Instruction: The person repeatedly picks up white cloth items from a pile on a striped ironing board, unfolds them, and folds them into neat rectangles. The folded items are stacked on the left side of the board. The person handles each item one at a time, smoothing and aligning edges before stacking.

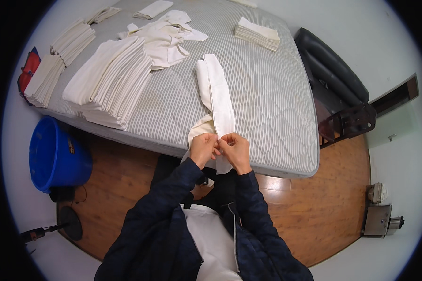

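A long white cloth (218, 91), partly folded lengthwise, stretches across the striped mattress (267, 116) toward me. Its near end hangs over the front edge. My left hand (204, 149) pinches this cloth between thumb and fingers close to that edge. Right beside it, my right hand (236, 151) grips the same cloth, and the fingertips of both hands nearly meet. A cream-coloured part of the cloth bulges out to the left of my left hand. The fingers hide the exact spot being pinched.
On the mattress lie a tall stack of folded cloths (109, 80), a loose cloth heap (165, 38), and smaller stacks, one at the far right (256, 35). A blue plastic tub (59, 154) stands on the wooden floor at left. A black sofa (330, 66) adjoins the right side.
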The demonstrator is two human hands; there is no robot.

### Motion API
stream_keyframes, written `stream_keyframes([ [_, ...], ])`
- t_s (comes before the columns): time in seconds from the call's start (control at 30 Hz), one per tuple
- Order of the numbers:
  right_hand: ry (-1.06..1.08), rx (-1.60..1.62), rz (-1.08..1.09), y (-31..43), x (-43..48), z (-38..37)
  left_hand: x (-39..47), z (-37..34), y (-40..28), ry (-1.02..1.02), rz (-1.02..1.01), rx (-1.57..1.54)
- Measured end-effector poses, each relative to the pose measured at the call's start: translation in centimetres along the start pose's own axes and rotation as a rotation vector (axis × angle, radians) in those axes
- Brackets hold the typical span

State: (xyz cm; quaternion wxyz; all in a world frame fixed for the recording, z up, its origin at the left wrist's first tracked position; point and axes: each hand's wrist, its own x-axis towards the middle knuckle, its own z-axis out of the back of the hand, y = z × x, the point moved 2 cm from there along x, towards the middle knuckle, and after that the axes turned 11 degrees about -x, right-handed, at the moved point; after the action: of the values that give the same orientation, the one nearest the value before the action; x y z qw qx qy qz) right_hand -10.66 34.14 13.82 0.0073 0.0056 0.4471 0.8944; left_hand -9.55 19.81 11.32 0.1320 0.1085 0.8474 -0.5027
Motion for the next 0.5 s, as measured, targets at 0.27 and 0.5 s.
stream_keyframes([
  [0.27,-0.002,0.002,0.004,0.21,-0.12,0.33,0.18,-0.07,0.34,0.006,-0.061,0.094],
  [0.5,-0.034,-0.111,0.009,0.34,0.18,0.91,-0.54,0.28,0.14,0.04,-0.073,0.098],
])
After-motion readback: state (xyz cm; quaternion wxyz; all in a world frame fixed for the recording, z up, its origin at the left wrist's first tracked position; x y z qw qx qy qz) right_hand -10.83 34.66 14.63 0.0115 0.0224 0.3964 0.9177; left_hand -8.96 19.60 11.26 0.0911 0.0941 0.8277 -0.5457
